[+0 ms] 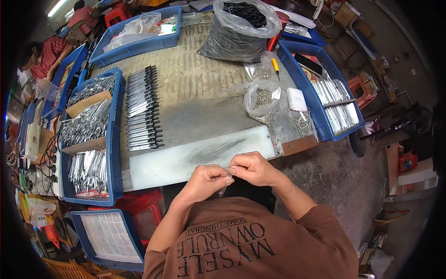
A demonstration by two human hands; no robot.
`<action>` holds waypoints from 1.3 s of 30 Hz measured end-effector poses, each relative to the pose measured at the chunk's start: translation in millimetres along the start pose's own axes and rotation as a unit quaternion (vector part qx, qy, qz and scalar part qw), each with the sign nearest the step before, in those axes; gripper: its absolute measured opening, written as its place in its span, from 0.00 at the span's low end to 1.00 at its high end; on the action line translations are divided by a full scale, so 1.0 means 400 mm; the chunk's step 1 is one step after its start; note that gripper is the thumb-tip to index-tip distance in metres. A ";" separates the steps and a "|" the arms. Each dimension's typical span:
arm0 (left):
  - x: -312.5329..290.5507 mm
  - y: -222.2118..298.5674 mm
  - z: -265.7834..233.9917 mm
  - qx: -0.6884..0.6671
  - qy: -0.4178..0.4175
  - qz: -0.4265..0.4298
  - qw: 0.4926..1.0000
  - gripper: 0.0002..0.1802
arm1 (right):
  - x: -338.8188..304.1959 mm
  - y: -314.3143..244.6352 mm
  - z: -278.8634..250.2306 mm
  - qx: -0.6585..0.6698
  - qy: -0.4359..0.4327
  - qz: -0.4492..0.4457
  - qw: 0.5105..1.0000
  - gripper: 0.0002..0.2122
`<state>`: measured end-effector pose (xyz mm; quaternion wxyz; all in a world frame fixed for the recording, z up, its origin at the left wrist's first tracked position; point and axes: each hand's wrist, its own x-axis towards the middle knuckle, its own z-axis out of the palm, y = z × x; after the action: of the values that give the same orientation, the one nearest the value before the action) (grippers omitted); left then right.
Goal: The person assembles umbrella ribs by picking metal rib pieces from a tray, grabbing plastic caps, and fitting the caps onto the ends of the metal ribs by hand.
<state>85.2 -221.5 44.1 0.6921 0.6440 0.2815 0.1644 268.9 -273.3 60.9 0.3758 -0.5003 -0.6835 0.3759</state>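
My left hand [209, 180] is closed around a thin silvery rod [222, 191], whose lower end pokes out below the fingers. Thumb and forefinger of my right hand [253, 168] are pinched together against the left fingertips, at the rod's upper end. What lies between the right fingers is too small and covered to make out. Both hands are in front of my body, at the near edge of a white board [160, 162]. Beyond the board's left part, metal rods with black ends [141, 114] lie side by side in a long row.
A divided blue bin [117, 153] of metal parts stands left. On the right, another blue bin [329, 132] holds silvery rods near a bag of small metal parts [261, 98] and a yellow-handled screwdriver [275, 66]. A big bag of black parts [227, 42] stands behind.
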 end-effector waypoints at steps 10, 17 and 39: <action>0.045 -0.030 0.045 0.257 0.220 0.219 0.915 0.06 | 0.009 0.026 0.068 0.056 0.226 0.090 0.968 0.09; 0.053 -0.011 0.043 0.432 0.259 0.272 0.820 0.06 | 0.015 0.059 0.109 0.172 0.276 0.095 0.941 0.09; 0.069 -0.046 -0.026 0.548 0.228 0.246 0.767 0.07 | 0.604 0.057 -0.598 -0.370 0.297 -0.018 0.880 0.12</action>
<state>97.9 -199.0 20.8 0.0735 0.9046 0.3048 0.2889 438.5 -1.9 177.9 0.3556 -0.6783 -0.6383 -0.0773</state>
